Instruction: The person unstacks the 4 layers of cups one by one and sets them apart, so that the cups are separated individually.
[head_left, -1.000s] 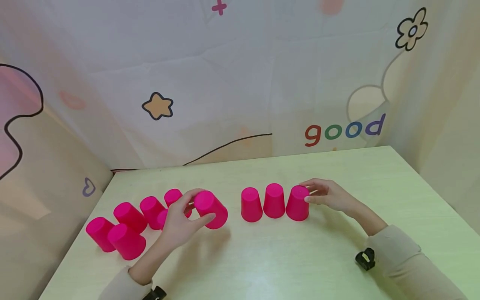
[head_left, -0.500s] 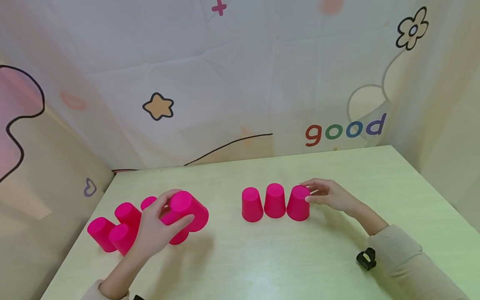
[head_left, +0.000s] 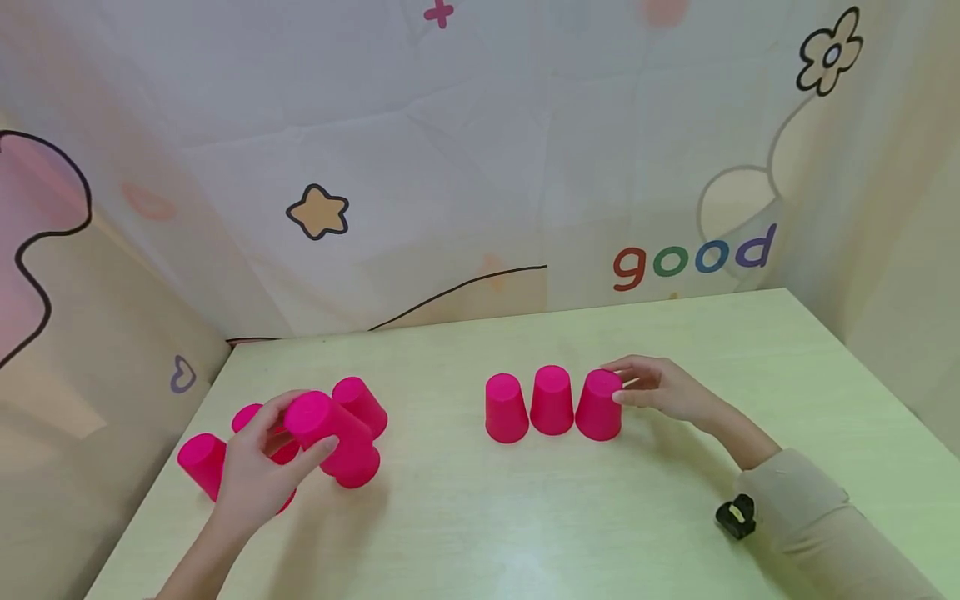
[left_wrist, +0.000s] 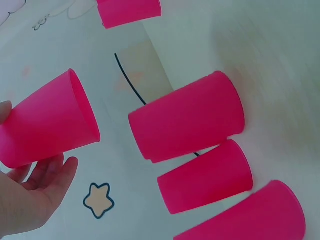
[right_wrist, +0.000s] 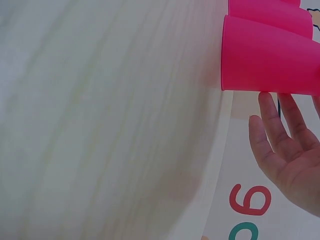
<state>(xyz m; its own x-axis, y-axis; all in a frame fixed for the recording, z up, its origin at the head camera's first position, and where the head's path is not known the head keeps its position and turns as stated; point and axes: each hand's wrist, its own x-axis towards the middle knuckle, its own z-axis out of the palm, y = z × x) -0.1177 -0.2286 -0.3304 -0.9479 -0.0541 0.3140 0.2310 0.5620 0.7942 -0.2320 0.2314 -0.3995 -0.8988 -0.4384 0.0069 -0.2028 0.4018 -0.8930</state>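
In the head view, my left hand (head_left: pixel 255 471) holds a pink cup (head_left: pixel 337 433) upside down, thumb on its near side and fingers behind. The held cup tilts above the left group and hides part of it. The left wrist view shows its rim apart from the standing cups (left_wrist: pixel 190 117). At the middle right three upturned pink cups stand in a row: a left one (head_left: pixel 507 408), a middle one (head_left: pixel 552 400) and a right one (head_left: pixel 599 406). My right hand (head_left: pixel 667 389) rests its fingertips against the right one; in the right wrist view its fingers (right_wrist: pixel 272 117) are fairly straight.
Several more upturned pink cups stand at the left, among them a back one (head_left: pixel 362 408), a front one (head_left: pixel 357 469) and one at the far left (head_left: pixel 201 458). A printed cloth (head_left: pixel 450 183) hangs behind the pale table (head_left: pixel 510 533).
My left hand has carried its cup leftward from near the middle to over the left group. The right hand and the row of three cups stay in place.
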